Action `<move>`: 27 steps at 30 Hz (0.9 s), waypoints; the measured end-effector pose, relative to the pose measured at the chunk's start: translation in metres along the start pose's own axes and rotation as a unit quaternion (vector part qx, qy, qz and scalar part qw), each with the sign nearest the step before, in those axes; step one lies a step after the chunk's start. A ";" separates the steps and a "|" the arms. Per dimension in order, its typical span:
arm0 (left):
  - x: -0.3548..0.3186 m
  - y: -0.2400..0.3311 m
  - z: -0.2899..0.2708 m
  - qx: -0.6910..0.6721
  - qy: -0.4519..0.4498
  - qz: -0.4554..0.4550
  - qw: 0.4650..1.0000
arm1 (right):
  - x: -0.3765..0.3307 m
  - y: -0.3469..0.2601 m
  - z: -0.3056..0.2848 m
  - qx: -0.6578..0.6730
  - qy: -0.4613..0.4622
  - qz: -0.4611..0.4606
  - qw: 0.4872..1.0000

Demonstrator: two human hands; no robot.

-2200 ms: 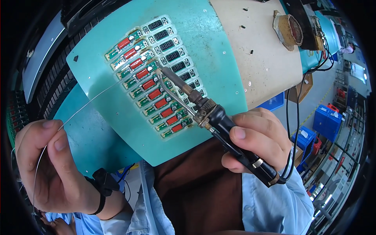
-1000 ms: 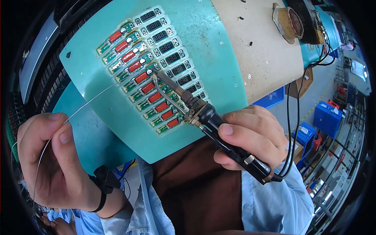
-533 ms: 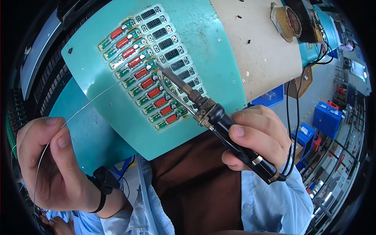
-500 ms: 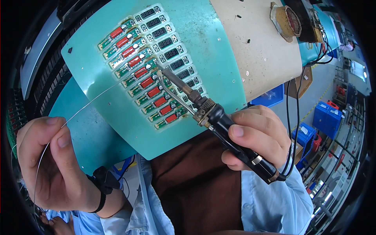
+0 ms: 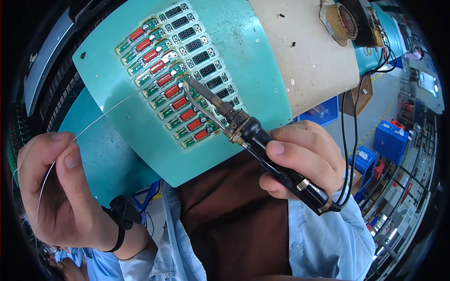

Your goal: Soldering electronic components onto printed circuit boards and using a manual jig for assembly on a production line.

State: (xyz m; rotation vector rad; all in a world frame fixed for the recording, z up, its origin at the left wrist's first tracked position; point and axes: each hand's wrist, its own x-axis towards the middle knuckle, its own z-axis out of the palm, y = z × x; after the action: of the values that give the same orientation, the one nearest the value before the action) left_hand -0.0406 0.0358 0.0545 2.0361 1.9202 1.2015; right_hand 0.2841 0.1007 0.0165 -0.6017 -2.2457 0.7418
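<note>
Left hand pinching wire, right hand gripping an iron, they're seemingly soldering boards; next likely wants steady feeding.

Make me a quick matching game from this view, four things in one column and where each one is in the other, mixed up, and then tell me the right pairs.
Things
1. Soldering iron
2. Thin wire
3. Black wristband
4. Red components

Places
A. Between thumb and finger of the left hand
B. On the green circuit boards
C. Gripped in the right hand
D. Around the left wrist

Pairs: 1-C, 2-A, 3-D, 4-B
</note>
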 end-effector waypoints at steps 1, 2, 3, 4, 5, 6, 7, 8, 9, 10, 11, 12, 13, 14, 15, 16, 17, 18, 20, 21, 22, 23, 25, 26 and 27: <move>0.000 0.000 0.000 0.000 0.001 0.000 1.000 | 0.001 0.000 -0.001 -0.003 -0.003 -0.001 1.000; 0.000 0.000 0.000 0.001 0.000 0.002 1.000 | 0.003 0.000 -0.001 -0.007 -0.007 -0.002 1.000; 0.001 -0.001 0.001 0.002 0.000 0.004 1.000 | 0.005 -0.002 -0.001 -0.007 -0.007 -0.003 1.000; 0.001 -0.001 0.001 0.003 -0.001 0.005 1.000 | 0.007 -0.004 -0.001 -0.001 -0.005 0.015 1.000; 0.001 -0.002 0.002 0.003 -0.001 0.005 1.000 | 0.010 -0.006 -0.001 0.005 -0.004 0.033 0.999; 0.001 -0.002 0.003 -0.003 0.000 -0.003 1.000 | 0.011 -0.006 -0.001 0.011 -0.004 0.050 0.999; 0.001 -0.003 0.004 -0.010 0.001 -0.012 1.000 | 0.011 -0.005 -0.001 0.012 -0.004 0.050 0.999; 0.001 -0.003 0.004 -0.017 0.001 -0.020 1.000 | 0.010 -0.002 -0.001 0.005 -0.012 0.037 0.999; 0.002 -0.003 0.005 -0.017 0.001 -0.021 1.000 | 0.009 0.000 -0.001 -0.002 -0.020 0.023 1.000; 0.003 -0.003 0.006 -0.012 -0.002 -0.023 1.000 | 0.009 0.002 -0.001 -0.009 -0.028 0.009 1.000; 0.003 -0.003 0.006 -0.007 -0.004 -0.025 1.000 | 0.009 0.002 0.000 -0.009 -0.029 0.010 1.000; 0.003 -0.003 0.007 -0.002 -0.007 -0.026 1.000 | 0.009 0.001 0.000 -0.010 -0.031 0.013 0.999; 0.004 -0.004 0.006 -0.001 -0.007 -0.027 1.000 | 0.010 0.001 0.000 -0.011 -0.033 0.016 0.999; 0.005 -0.004 0.006 -0.001 -0.010 -0.023 1.000 | 0.010 0.002 0.000 -0.012 -0.034 0.019 0.999; 0.006 -0.005 0.006 -0.001 -0.013 -0.019 1.000 | 0.011 0.002 0.000 -0.012 -0.034 0.019 0.999; 0.006 -0.006 0.006 -0.001 -0.017 -0.015 1.000 | 0.011 0.003 0.000 -0.012 -0.032 0.017 0.999; 0.007 -0.006 0.007 -0.001 -0.017 -0.015 1.000 | 0.011 0.003 0.001 -0.013 -0.030 0.014 0.999; 0.007 -0.005 0.008 -0.003 -0.016 -0.017 1.000 | 0.011 0.003 0.001 -0.013 -0.028 0.012 0.999; 0.007 -0.005 0.009 -0.007 -0.014 -0.021 1.000 | 0.012 0.003 0.001 -0.013 -0.031 0.014 0.999; 0.007 -0.006 0.009 -0.008 -0.014 -0.021 1.000 | 0.013 0.003 0.000 -0.012 -0.034 0.016 0.999; 0.007 -0.006 0.009 -0.006 -0.013 -0.023 1.000 | 0.014 0.002 0.000 -0.012 -0.037 0.018 0.999; 0.007 -0.006 0.009 -0.004 -0.013 -0.026 1.000 | 0.014 0.001 0.000 -0.012 -0.037 0.019 0.999; 0.007 -0.005 0.010 -0.002 -0.012 -0.028 1.000 | 0.014 -0.002 0.002 0.009 -0.019 0.047 0.999; 0.007 -0.004 0.010 -0.005 -0.013 -0.027 1.000 | 0.014 -0.003 0.002 0.019 -0.009 0.061 0.998; 0.008 -0.004 0.010 -0.007 -0.013 -0.027 1.000 | 0.014 -0.003 0.002 0.019 -0.009 0.061 0.998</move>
State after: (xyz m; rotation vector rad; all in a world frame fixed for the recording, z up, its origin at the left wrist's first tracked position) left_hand -0.0383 0.0478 0.0489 1.9706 1.9353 1.1677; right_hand 0.2731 0.1066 0.0235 -0.7209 -2.2210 0.8522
